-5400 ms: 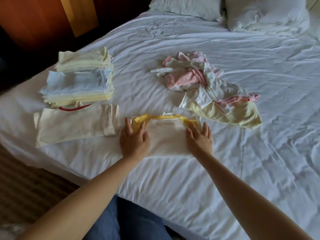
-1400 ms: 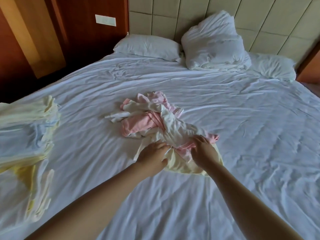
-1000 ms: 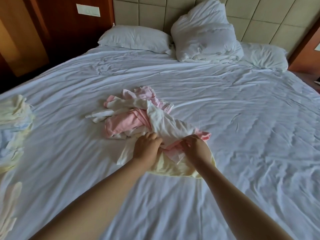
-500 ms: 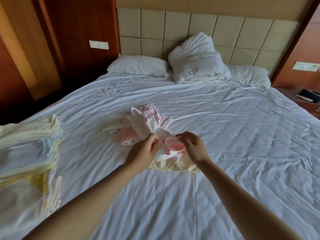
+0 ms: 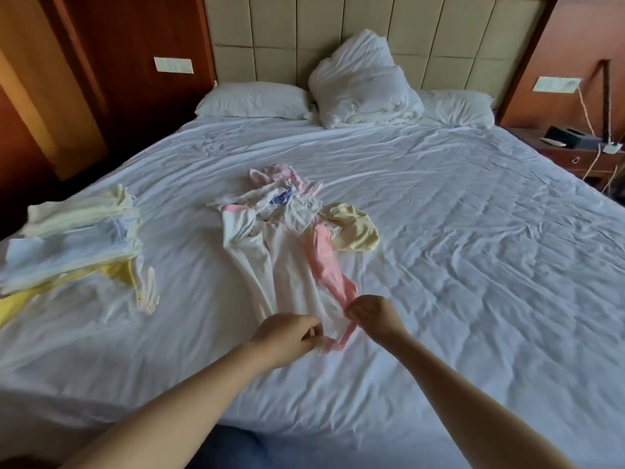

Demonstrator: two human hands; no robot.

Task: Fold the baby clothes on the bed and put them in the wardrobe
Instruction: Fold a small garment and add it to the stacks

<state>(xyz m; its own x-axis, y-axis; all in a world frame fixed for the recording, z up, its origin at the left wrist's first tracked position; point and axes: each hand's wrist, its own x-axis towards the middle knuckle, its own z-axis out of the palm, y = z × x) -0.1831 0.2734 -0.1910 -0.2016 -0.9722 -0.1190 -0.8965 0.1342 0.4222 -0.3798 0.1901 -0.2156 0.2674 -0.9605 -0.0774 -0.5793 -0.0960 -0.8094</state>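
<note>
Entry: both hands work the near end of a white-and-pink garment (image 5: 291,265), which lies stretched on the bed (image 5: 473,231) from the loose pile (image 5: 280,201) toward the person. On the left hand (image 5: 284,336) the fingers are curled, pinching the white hem. On the right hand (image 5: 372,314) they pinch the pink edge.

Risk I flag: the far end looks tangled in the pile (a yellow piece (image 5: 355,228) lies against it), so a firm pull may drag other clothes along. The folded stack (image 5: 77,238) at left looks uneven, and tugging the sheet could topple it.
</note>
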